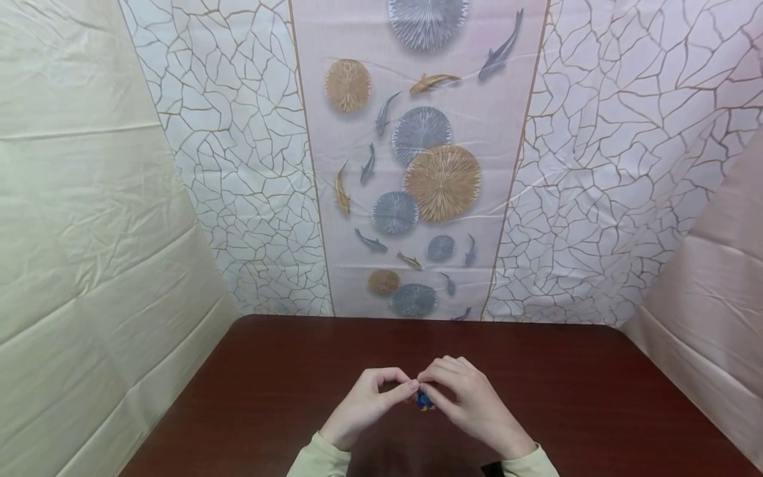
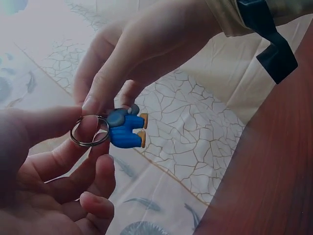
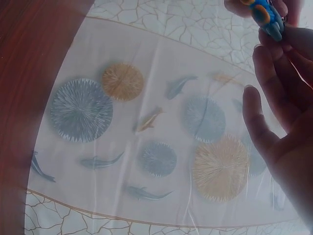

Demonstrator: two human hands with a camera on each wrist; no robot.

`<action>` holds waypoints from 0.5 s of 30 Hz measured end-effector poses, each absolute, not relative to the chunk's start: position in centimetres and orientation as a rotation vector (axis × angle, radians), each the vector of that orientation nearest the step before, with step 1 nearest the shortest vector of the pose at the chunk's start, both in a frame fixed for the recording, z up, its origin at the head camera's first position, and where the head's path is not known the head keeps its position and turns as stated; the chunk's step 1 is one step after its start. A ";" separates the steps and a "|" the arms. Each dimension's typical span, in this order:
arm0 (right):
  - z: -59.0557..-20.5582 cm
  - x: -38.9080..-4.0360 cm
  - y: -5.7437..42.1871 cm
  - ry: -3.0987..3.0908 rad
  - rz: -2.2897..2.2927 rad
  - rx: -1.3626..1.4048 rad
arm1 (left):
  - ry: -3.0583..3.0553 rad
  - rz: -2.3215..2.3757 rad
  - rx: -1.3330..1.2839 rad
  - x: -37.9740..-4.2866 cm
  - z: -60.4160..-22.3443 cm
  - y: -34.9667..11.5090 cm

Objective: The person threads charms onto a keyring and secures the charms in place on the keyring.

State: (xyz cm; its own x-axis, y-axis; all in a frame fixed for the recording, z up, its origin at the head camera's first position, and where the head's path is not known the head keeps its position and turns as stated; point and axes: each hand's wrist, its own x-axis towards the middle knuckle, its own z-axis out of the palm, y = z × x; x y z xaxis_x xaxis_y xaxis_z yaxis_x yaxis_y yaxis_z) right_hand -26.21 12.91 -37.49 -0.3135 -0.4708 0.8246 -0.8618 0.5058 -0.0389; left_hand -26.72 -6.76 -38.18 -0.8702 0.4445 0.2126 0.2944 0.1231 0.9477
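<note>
A small keychain figure, blue with orange feet and grey-blue parts (image 2: 126, 132), hangs between the two hands above the table; its metal split ring (image 2: 90, 144) shows in the left wrist view. My left hand (image 1: 369, 402) pinches the ring between thumb and index finger, its other fingers loosely bent below. From the other side, my right hand (image 1: 471, 401) pinches the keychain where ring and figure meet. In the right wrist view the figure (image 3: 266, 14) sits at the top right by the right fingertips. The fingers hide the joint between ring and figure.
The dark red-brown table (image 1: 268, 371) lies under both hands. Behind it hangs a patterned cloth (image 1: 411, 165) with fish and round motifs, with plain pale cloth (image 1: 89, 232) on the left side. A black strap (image 2: 277, 63) dangles from the right sleeve.
</note>
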 end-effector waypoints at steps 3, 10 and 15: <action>-37.5 -26.3 12.9 -1.935 0.625 1.106 | 2.253 1.874 0.757 -26.8 -38.2 -6.8; -37.5 -26.4 13.1 -1.943 0.626 1.111 | 2.255 1.892 0.813 -27.2 -38.1 -7.6; -37.4 -26.3 13.1 -1.946 0.628 1.110 | 2.265 1.890 0.783 -27.1 -38.0 -7.7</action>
